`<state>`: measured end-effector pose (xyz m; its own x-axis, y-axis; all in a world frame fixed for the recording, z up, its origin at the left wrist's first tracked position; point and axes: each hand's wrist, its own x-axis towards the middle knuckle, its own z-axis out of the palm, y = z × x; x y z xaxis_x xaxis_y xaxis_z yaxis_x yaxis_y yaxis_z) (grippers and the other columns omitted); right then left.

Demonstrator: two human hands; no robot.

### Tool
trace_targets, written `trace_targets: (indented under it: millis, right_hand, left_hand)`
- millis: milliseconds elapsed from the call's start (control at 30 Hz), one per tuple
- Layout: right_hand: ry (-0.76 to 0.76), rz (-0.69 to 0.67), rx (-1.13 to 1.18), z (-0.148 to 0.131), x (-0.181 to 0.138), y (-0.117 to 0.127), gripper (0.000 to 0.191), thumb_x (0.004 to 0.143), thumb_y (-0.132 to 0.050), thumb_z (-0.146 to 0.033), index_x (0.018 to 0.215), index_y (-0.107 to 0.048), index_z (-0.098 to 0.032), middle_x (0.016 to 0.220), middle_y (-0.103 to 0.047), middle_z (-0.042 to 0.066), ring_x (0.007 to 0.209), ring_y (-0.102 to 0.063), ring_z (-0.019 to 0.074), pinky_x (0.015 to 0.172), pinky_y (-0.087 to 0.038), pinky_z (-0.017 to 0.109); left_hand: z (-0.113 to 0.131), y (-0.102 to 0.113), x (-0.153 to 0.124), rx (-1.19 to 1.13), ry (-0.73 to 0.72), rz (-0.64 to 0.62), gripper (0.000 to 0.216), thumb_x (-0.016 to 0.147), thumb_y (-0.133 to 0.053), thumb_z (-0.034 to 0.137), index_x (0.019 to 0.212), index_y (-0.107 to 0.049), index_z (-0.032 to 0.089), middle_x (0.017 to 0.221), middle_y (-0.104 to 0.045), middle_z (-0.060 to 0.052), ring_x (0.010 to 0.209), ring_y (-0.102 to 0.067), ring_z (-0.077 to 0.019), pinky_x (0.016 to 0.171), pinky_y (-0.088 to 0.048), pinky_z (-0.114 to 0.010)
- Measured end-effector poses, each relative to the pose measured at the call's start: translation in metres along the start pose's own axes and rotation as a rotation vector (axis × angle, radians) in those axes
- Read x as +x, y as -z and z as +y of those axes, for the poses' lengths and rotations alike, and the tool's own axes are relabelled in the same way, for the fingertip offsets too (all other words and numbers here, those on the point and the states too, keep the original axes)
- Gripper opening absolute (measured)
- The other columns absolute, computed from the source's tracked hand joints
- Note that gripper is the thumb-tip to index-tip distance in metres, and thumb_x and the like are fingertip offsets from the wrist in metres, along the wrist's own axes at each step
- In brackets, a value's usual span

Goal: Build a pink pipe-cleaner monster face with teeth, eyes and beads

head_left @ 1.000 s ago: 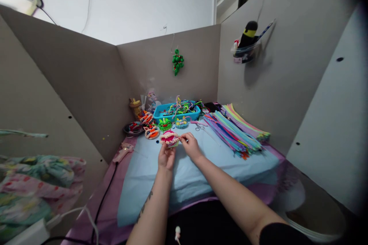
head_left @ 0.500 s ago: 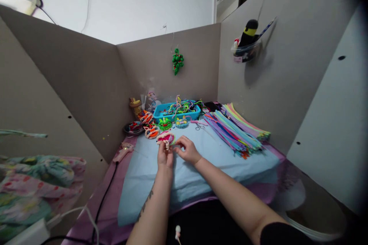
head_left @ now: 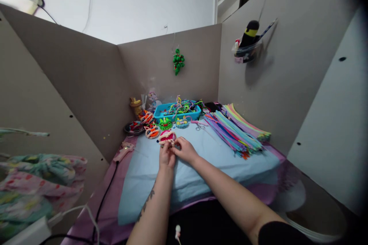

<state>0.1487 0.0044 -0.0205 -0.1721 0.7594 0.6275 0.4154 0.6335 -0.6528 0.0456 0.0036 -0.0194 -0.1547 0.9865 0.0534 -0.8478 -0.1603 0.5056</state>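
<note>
A small pink and white pipe-cleaner figure (head_left: 166,136) is held over the light blue cloth (head_left: 201,168). My left hand (head_left: 166,157) grips it from below with closed fingers. Close beside it, my right hand (head_left: 186,150) pinches the figure's right side. Both hands touch at the fingertips.
Several finished pipe-cleaner figures (head_left: 151,132) lie behind the hands. A blue tray (head_left: 176,111) of tangled pipe cleaners stands at the back. Stacks of straight pipe cleaners (head_left: 234,130) lie to the right, scissors (head_left: 200,125) near them. A glue gun (head_left: 124,150) lies left. Grey partition walls (head_left: 86,80) enclose the desk.
The figure has been turned and lowered a little toward the cloth. My right hand has moved left, closer against my left hand.
</note>
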Motion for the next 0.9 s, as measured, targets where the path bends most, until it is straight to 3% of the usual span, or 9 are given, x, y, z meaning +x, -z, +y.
trace_targets:
  millis: [167,500,900]
  right_hand:
    - [0.003,0.054,0.012,0.002,0.001,-0.002,0.007,0.074,-0.054,-0.013,0.075,-0.053,-0.020,0.074,-0.051,-0.001,0.069,-0.050,0.0142,0.064,-0.040,0.025]
    - [-0.040,0.225,0.043,0.006,0.004,0.005,0.010,0.072,-0.047,-0.011,0.072,-0.051,-0.020,0.075,-0.050,0.000,0.069,-0.050,0.0149,0.062,-0.041,0.026]
    - [-0.087,0.316,0.028,0.010,0.005,0.013,0.009,0.073,-0.049,-0.013,0.070,-0.055,-0.019,0.072,-0.055,0.001,0.067,-0.052,0.0150,0.064,-0.043,0.026]
  left_hand:
    - [0.000,-0.002,-0.002,0.014,-0.016,-0.069,0.012,0.068,-0.074,0.015,0.074,-0.063,0.016,0.068,-0.066,0.001,0.074,-0.064,-0.0117,0.081,-0.047,-0.025]
    - [0.001,-0.001,-0.002,-0.006,-0.019,-0.069,0.010,0.071,-0.069,0.011,0.074,-0.062,0.017,0.074,-0.068,0.001,0.082,-0.065,-0.0133,0.083,-0.048,-0.028]
    - [0.002,-0.001,-0.002,-0.007,0.013,-0.013,0.011,0.074,-0.066,0.009,0.080,-0.063,0.017,0.080,-0.070,0.000,0.079,-0.066,-0.0125,0.079,-0.049,-0.026]
